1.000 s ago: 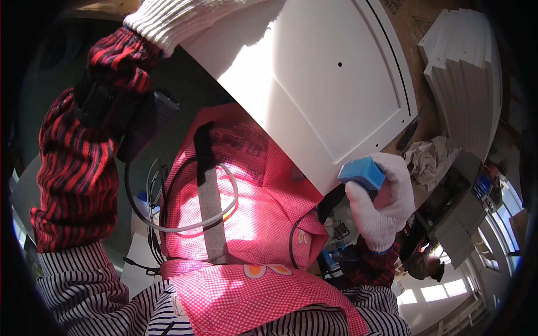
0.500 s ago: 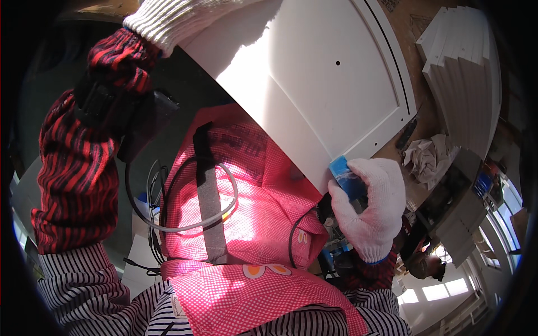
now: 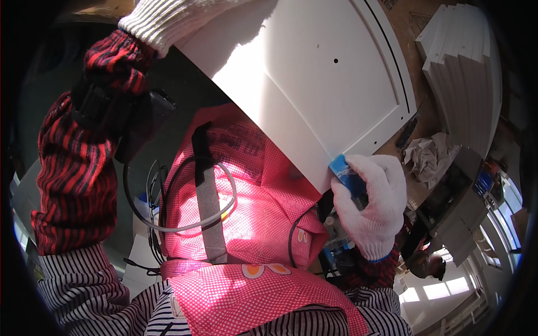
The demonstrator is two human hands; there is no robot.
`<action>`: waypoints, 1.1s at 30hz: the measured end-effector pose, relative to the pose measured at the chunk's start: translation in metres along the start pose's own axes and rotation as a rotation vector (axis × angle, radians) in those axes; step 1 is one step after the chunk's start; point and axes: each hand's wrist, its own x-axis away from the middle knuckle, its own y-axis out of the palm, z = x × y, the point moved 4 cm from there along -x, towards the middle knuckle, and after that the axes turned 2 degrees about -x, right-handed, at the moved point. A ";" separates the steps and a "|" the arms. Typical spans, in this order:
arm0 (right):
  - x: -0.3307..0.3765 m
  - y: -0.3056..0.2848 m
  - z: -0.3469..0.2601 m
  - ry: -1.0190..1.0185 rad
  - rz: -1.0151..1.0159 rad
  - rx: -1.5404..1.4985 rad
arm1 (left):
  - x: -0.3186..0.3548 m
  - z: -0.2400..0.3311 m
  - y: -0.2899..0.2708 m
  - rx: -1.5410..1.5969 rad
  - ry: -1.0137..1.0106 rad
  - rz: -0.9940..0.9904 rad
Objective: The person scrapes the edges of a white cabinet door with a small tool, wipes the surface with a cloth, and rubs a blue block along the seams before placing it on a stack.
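White panel [image 3: 314, 84] held up over pink apron [image 3: 252, 224], gloved at both ends.

Gripped near top edge by left hand [image 3: 168, 22], fingers hidden, grip impossible to tell. Blue block [image 3: 347, 175] pressed to panel's lower corner, pinched in right hand [image 3: 372, 207]. Stack of white boards [image 3: 465, 84] off to the right; crumpled rag [image 3: 428, 157] below it.
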 end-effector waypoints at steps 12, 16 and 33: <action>0.006 -0.003 0.005 -0.013 0.077 0.033 | -0.001 -0.001 0.001 -0.002 0.005 -0.001; 0.008 0.000 0.007 0.069 0.106 -0.031 | -0.002 0.000 0.002 -0.002 0.008 0.000; 0.018 0.014 -0.008 0.135 0.022 -0.124 | -0.003 0.000 0.003 -0.007 0.016 0.001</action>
